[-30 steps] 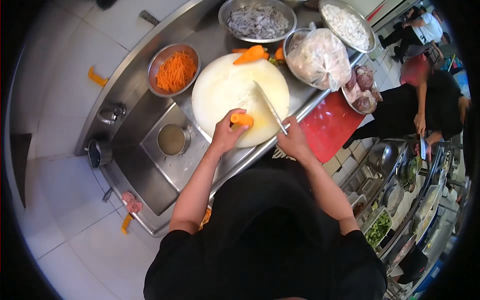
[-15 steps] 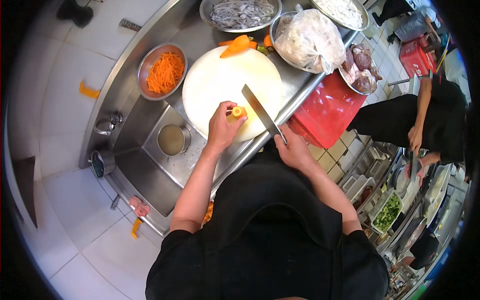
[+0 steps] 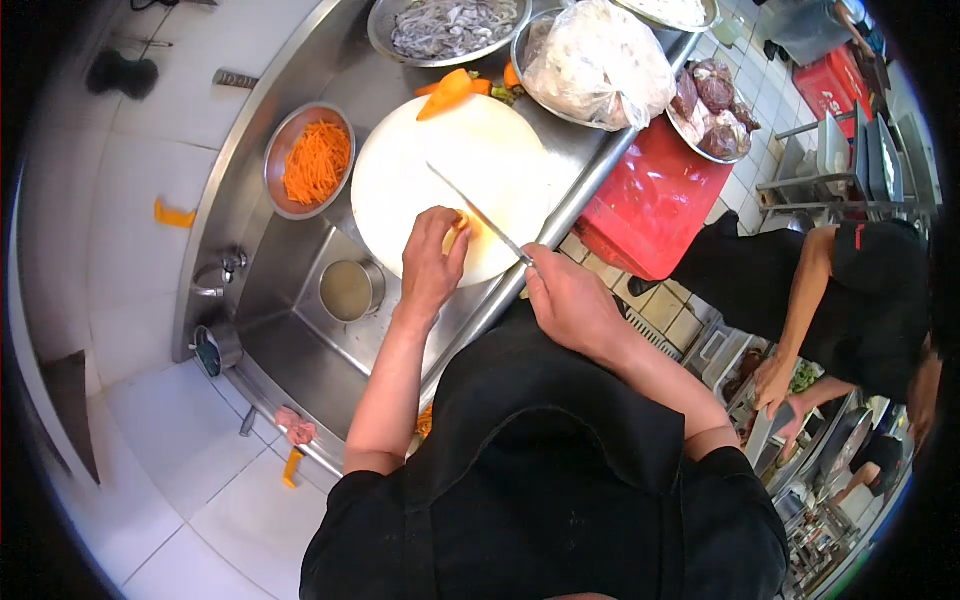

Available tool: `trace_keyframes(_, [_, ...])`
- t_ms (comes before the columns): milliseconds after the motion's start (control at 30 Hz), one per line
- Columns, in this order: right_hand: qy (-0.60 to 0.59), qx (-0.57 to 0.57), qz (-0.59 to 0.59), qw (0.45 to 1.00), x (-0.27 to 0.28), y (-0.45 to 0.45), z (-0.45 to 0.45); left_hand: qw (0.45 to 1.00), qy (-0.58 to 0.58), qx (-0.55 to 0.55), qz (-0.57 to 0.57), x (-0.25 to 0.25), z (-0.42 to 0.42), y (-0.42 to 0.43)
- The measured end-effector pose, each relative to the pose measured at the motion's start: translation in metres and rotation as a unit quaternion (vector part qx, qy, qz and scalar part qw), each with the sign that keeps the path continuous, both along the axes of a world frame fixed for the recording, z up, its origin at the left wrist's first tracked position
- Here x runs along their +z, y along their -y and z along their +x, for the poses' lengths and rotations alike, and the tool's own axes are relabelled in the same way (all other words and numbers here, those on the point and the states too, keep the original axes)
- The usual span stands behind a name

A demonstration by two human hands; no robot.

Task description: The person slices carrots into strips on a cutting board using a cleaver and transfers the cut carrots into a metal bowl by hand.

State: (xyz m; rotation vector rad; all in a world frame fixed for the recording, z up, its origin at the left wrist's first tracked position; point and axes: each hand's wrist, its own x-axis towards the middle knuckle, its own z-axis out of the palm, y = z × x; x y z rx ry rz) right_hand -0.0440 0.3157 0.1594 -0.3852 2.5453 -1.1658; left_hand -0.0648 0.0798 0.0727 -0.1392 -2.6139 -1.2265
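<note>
Orange carrot piece (image 3: 461,220) mostly hidden, knife (image 3: 482,215) edge-on, hands (image 3: 432,264) (image 3: 576,300) holding both

On the stainless-steel worktop (image 3: 335,70) lies a round white cutting board (image 3: 400,170). Over its near half slants a long steel knife (image 3: 490,225), an orange carrot piece (image 3: 461,220) just to the blade's near left. A tapered orange carrot (image 3: 447,93) crosses the far rim. Left: a round metal bowl (image 3: 276,170) of carrot shreds; nearer, a steel sink (image 3: 300,380) containing a round metal pot (image 3: 377,288). Far right: a clear plastic bag (image 3: 600,65). Beyond the right edge: a red plastic box (image 3: 655,210).
</note>
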Motion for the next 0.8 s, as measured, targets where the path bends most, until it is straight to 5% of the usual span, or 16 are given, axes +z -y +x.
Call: trace_keyframes(800, [0.004, 0.078, 0.056, 0.995, -0.0008, 0.0044, 0.0010, 0.997, 0.041, 0.006, -0.072, 0.0084, 0.0048, 0.0022])
